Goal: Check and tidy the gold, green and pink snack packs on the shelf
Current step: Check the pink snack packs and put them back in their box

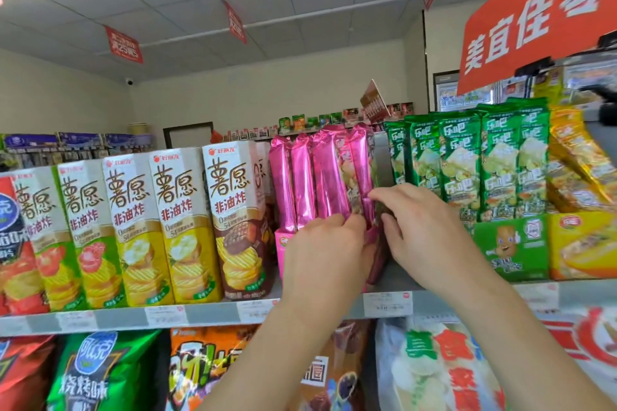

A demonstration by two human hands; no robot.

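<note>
Head view: on the grey shelf, left hand and right hand pinch pink packs.

Pink packs, glossy foil, stand upright in a row at centre frame, the right ones gripped low down by the left hand and right hand. Green packs stand upright to their right. Gold packs at the right edge lean, tops tilted left.
</note>
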